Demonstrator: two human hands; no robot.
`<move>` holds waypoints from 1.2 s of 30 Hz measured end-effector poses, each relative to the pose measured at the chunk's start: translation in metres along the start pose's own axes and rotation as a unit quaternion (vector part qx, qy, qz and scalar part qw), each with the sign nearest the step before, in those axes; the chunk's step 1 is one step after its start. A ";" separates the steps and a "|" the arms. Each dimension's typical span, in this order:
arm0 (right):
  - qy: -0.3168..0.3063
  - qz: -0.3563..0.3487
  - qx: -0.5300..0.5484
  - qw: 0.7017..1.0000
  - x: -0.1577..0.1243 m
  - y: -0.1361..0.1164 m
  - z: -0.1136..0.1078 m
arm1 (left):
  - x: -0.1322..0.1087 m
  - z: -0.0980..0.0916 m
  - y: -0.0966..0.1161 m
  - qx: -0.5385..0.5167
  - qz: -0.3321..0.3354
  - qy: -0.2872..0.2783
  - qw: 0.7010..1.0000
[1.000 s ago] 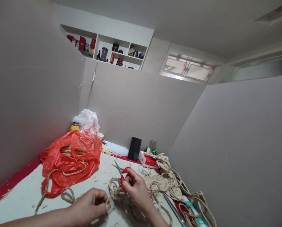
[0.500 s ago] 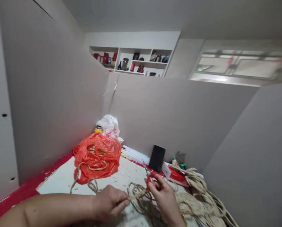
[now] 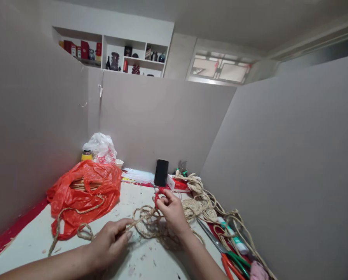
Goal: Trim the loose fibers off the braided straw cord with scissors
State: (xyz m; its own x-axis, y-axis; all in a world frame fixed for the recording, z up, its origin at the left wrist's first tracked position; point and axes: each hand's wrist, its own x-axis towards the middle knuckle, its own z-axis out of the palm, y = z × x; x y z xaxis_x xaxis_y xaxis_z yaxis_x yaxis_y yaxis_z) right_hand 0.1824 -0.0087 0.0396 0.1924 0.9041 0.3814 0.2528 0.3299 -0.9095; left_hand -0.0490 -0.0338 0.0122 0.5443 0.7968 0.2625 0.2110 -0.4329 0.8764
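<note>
My left hand [image 3: 111, 239] pinches a twisted straw rope [image 3: 134, 221] between thumb and fingers at the lower middle. From there the rope runs up to loose loops on the white tabletop. Small red-handled scissors [image 3: 157, 199] are in my right hand [image 3: 173, 212], with fingers through or around the handles. Their blades point away from me and show only in part. The rope passes close below the right hand; I cannot tell whether those fingers also touch it. A larger rope heap [image 3: 195, 206] lies just right of that hand.
An orange-red plastic bag [image 3: 104, 179] with straw strands stands left, a white bag [image 3: 100, 146] and yellow jar [image 3: 86, 155] behind it. A black phone-like slab [image 3: 161, 173] leans at the back. Large shears [image 3: 220, 247], a tube [image 3: 235, 237] and pink cloth [image 3: 258, 271] lie right. Grey partitions enclose the table.
The view has swung right, bringing the large shears and tube into sight. Both hands keep their hold. The scissors now point more straight away, their blades less visible.
</note>
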 end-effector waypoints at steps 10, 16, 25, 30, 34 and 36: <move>0.053 0.007 -0.007 0.999 -0.001 0.004 -0.005 | 0.001 -0.002 0.009 -0.024 -0.018 0.009 1.000; 0.086 -0.011 -0.031 0.996 0.000 0.004 -0.009 | 0.003 0.005 0.008 -0.155 -0.069 -0.042 0.985; 0.095 -0.009 -0.052 0.994 -0.004 0.000 -0.012 | 0.012 -0.002 0.004 -0.396 -0.212 -0.108 0.887; 0.046 0.028 -0.038 0.998 -0.002 -0.001 -0.013 | 0.016 -0.015 0.006 -0.403 -0.205 -0.061 0.890; -0.037 0.085 -0.003 0.996 0.000 0.000 -0.011 | 0.028 -0.040 0.007 -0.369 -0.155 0.037 0.916; -0.067 0.110 0.018 0.991 0.000 0.001 -0.011 | 0.034 -0.055 0.008 -0.335 -0.132 0.086 0.929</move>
State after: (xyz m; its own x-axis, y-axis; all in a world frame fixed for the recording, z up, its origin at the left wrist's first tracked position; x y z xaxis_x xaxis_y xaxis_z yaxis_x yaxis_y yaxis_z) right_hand 0.1934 -0.0118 0.0404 0.1102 0.9827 0.1492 0.1847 0.1272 -0.9745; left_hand -0.0731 0.0132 0.0504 0.3962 0.9181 0.0125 -0.2646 0.1011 0.9590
